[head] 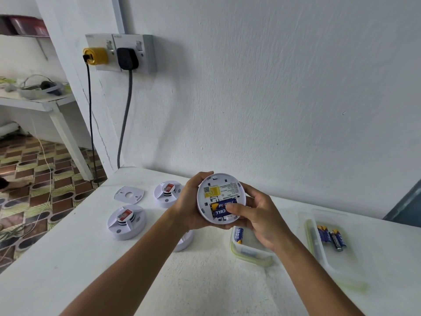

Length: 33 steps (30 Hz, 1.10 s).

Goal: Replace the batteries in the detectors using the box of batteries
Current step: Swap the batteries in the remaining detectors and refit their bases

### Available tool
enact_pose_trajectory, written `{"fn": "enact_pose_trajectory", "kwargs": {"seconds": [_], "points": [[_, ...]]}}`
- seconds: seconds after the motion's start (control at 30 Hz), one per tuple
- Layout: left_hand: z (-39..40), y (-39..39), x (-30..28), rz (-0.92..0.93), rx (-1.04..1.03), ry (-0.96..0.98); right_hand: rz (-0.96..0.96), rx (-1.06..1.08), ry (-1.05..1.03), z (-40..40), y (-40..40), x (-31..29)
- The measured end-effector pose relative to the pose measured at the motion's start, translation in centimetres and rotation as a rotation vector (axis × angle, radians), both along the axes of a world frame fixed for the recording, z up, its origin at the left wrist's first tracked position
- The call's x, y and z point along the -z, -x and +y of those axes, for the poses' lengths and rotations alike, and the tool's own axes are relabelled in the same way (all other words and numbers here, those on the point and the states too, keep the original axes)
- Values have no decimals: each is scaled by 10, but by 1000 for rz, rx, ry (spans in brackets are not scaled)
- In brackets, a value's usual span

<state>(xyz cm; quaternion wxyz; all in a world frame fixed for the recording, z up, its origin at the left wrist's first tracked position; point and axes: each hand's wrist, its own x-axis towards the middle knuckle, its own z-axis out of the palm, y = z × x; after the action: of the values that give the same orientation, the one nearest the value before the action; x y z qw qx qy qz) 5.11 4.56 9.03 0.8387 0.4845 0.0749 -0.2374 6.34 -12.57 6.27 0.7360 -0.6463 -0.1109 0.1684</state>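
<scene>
Above the table (205, 281), the left hand (189, 208) cupped an upturned detector (219, 198) to expose its bay while the right hand (257, 215) thumbed a battery (219, 209) home, the battery box (248, 247) just below it for reach.

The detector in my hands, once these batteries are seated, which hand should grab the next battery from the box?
Right, probably. The right hand only presses a thumb on the batteries and sits just above the box; the left hand cradles the detector, farther away.

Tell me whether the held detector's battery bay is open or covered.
Open: the held detector shows two blue batteries uncovered, right hand thumb on them.
</scene>
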Motion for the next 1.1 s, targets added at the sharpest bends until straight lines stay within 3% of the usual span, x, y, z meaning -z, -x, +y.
{"fn": "enact_pose_trajectory", "kwargs": {"seconds": [0.43, 1.1], "points": [[-6, 5, 1, 25, -41, -9, -107, 128, 52, 6, 12, 1], [-30, 17, 15, 101, -149, 12, 60, -146, -44, -26, 5, 14]]}}
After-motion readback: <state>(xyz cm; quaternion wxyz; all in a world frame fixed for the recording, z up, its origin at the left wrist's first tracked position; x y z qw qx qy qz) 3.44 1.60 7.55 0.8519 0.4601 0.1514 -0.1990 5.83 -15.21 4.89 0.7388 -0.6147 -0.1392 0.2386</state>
